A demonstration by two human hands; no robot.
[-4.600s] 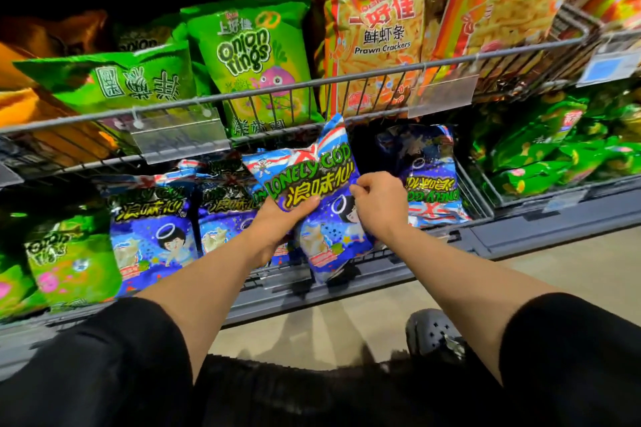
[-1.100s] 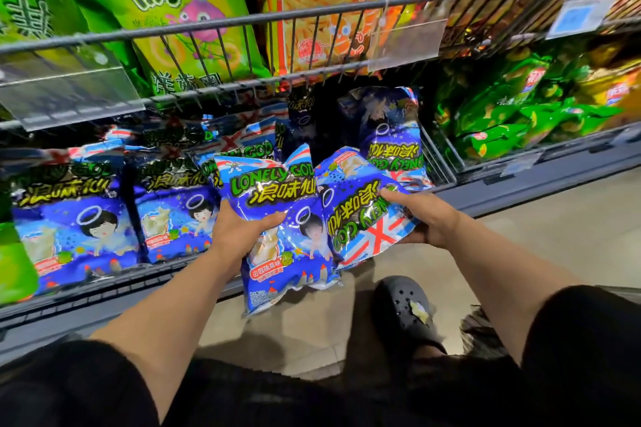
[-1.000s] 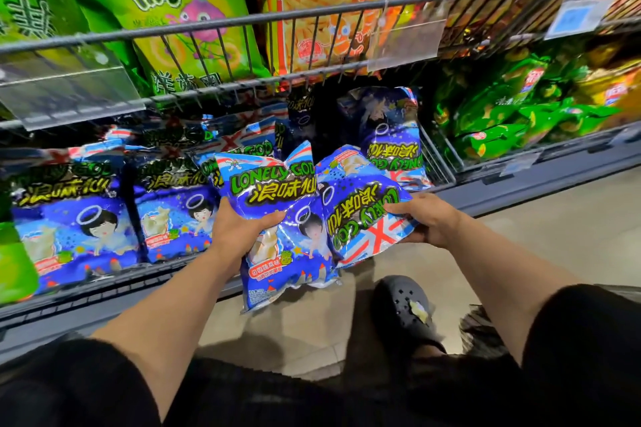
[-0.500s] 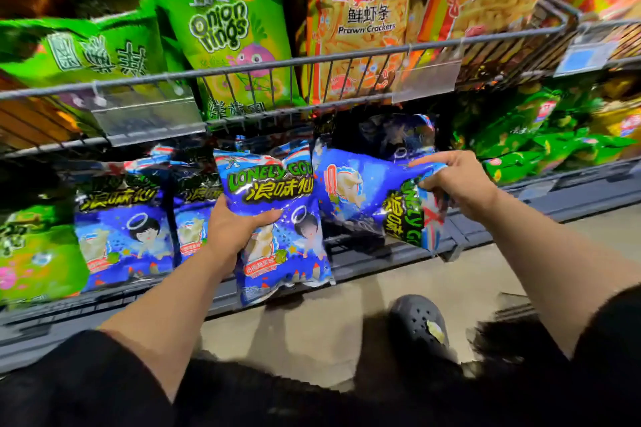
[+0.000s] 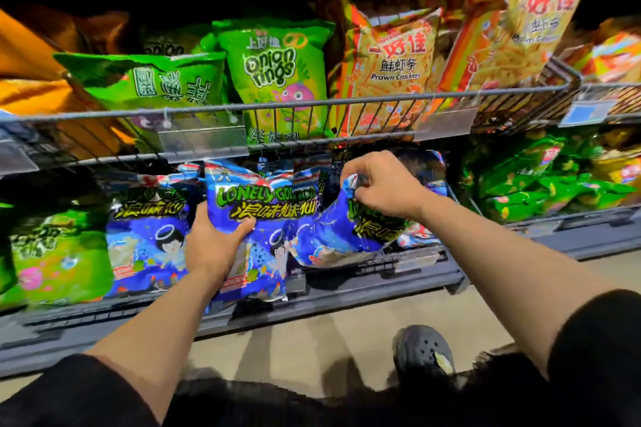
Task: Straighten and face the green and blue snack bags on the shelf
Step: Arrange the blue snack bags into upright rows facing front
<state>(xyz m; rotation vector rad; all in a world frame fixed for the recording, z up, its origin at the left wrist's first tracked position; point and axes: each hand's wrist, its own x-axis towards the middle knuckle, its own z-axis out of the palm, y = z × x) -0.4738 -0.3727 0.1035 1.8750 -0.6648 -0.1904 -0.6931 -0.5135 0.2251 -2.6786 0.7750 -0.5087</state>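
Note:
My left hand grips a blue Lonely God bag by its left side and holds it upright, front facing me, at the lower shelf's front. My right hand pinches the top edge of a second blue bag, which hangs tilted just right of the first, over the shelf's front. Another blue bag stands faced on the shelf to the left. A green bag sits at the far left.
The lower shelf's grey front ledge runs under the bags. A wire basket rail above holds green onion ring bags and orange prawn cracker bags. Green bags fill the right bin. My shoe is on the floor.
My right hand turned its blue bag from sideways toward upright and now holds it by the top edge, closer to the shelf. The left hand's bag moved up slightly.

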